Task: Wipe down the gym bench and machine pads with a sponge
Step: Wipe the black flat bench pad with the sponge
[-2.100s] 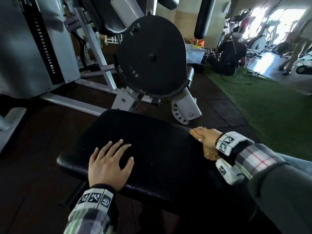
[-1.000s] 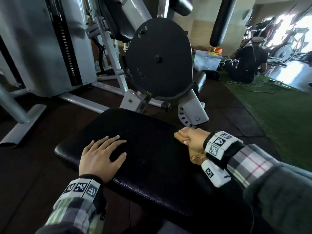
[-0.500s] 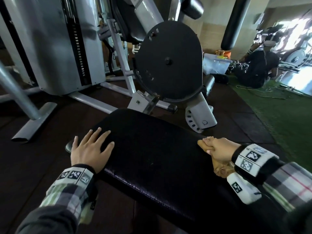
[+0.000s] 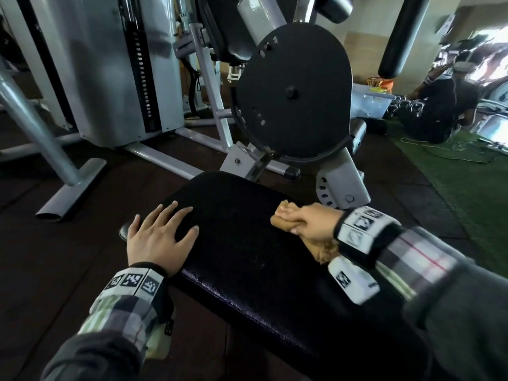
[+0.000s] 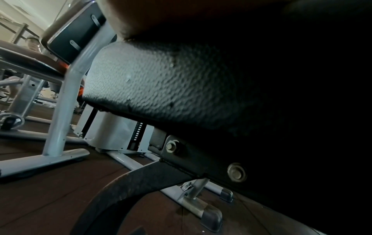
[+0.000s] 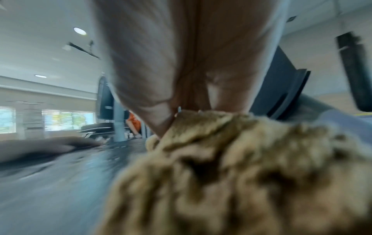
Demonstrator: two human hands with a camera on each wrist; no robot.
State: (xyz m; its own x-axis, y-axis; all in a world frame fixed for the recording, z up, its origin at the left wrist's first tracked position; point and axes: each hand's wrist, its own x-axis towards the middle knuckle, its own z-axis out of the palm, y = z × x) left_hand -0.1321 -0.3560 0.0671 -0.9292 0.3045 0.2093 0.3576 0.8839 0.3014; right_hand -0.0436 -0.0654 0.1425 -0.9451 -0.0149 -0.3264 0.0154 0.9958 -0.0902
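A black padded bench [image 4: 242, 251] fills the middle of the head view. My left hand [image 4: 158, 235] lies flat on its left edge with the fingers spread and straight. My right hand [image 4: 305, 222] grips a tan, ragged sponge [image 4: 280, 221] and holds it against the pad's right side. In the right wrist view the sponge [image 6: 231, 167] bulges out under my palm [image 6: 181, 63], blurred. The left wrist view looks along the pad's textured side [image 5: 161, 89], with the heel of my hand at the top edge.
A grey weight machine [image 4: 110, 67] with a black round plate [image 4: 294, 94] stands just beyond the bench. Its floor bars [image 4: 159, 158] run left. Green turf [image 4: 472, 188] lies to the right, where a person [image 4: 439, 105] sits by a clear plastic box [image 4: 368, 103].
My right hand has slid the sponge leftward across the pad. My left hand stays flat at the pad's left edge. The head view has shifted.
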